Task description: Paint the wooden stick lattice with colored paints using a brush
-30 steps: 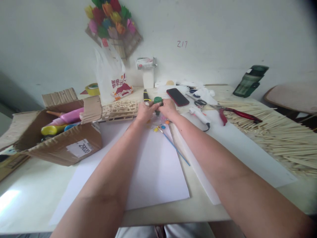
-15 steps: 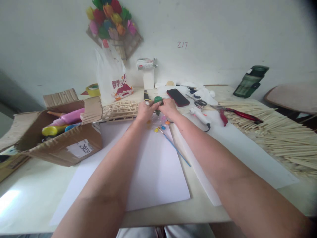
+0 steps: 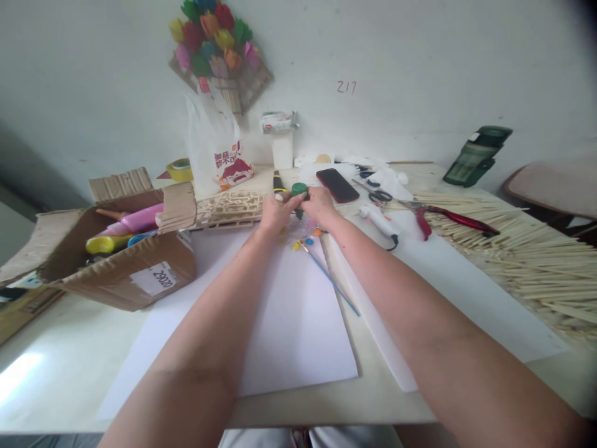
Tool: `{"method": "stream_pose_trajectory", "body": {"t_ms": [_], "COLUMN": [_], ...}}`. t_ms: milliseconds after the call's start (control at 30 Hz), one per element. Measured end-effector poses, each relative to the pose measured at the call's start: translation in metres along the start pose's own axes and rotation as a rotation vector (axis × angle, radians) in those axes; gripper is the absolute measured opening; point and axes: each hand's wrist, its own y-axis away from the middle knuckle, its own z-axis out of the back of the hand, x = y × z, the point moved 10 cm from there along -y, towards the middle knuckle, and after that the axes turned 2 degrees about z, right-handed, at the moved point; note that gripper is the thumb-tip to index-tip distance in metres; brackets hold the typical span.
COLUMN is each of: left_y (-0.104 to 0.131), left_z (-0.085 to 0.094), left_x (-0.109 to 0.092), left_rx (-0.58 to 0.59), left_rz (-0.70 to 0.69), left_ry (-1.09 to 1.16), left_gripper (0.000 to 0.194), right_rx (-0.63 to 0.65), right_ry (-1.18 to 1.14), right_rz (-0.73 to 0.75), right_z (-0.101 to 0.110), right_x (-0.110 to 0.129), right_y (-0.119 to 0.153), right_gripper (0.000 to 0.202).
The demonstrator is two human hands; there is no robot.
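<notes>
Both arms reach forward over white paper [image 3: 298, 323]. My left hand [image 3: 276, 210] and my right hand [image 3: 321, 205] meet around a small green-capped paint bottle [image 3: 299, 188], fingers closed on it from either side. Most of its body is hidden behind the fingers. Just below the hands lies a clear palette [image 3: 293, 235] with yellow, blue and orange paint in its wells. A thin blue paintbrush [image 3: 331, 277] rests with its tip at the palette and its handle slanting toward me on the right.
On the left stands an open cardboard box [image 3: 125, 267] of paint bottles, near a wooden lattice [image 3: 231, 208] and a plastic bag [image 3: 212, 143]. To the right are a phone [image 3: 337, 185], scissors [image 3: 379, 195], glue gun [image 3: 379, 221], red-handled pliers [image 3: 459, 218] and many thin sticks [image 3: 536, 261].
The view has shifted slightly, so the background sits a little lower and to the right. Both hands keep the same grip on the green-capped bottle.
</notes>
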Motion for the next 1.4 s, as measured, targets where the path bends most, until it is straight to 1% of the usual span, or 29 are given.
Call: {"method": "stream_pose_trajectory", "body": {"t_ms": [233,433,533,633,767,867,1000,1100,1233,1300,1400], "left_y": [0.003,0.001,0.002,0.003,0.004,0.005,0.006,0.005,0.001,-0.001,-0.002], "left_z": [0.001,0.002,0.002,0.002,0.005,0.008,0.009,0.009,0.004,0.003,0.005], "left_x": [0.003,0.003,0.007,0.010,0.009,0.007,0.005,0.002,0.006,0.009,0.013], "left_rx": [0.005,-0.018,0.000,0.008,-0.021,-0.050,-0.056,-0.066,-0.043,-0.040,-0.060], "left_rz": [0.005,-0.010,0.018,0.035,0.032,0.025,0.041,0.027,0.028,0.050,0.077], "left_ry": [-0.055,-0.023,-0.057,-0.055,-0.034,-0.062,-0.076,-0.027,0.133,0.175,0.180], "left_gripper": [0.045,0.043,0.043,0.046,0.049,0.052,0.053,0.048,0.033,0.032,0.034], "right_rx": [0.038,0.010,0.032,0.040,0.048,0.045,0.053,0.034,0.040,0.048,0.049], "right_ry": [0.021,0.021,0.065,0.081,0.076,0.073,0.043,0.024,0.017,0.012,-0.010], "right_rz": [-0.001,0.022,0.035,0.066,0.091,0.084,0.064,0.064,0.060,0.065,0.086], "right_z": [-0.007,-0.002,-0.006,-0.010,-0.013,-0.013,-0.011,-0.005,-0.004,-0.005,-0.005], "right_x": [-0.002,0.003,0.004,0.006,0.008,0.007,0.008,0.010,0.010,0.010,0.011], "right_y": [0.002,0.003,0.003,0.004,0.004,0.004,0.004,0.005,0.005,0.004,0.003], "right_gripper": [0.025,0.027,0.027,0.026,0.025,0.026,0.024,0.024,0.024,0.025,0.026]}}
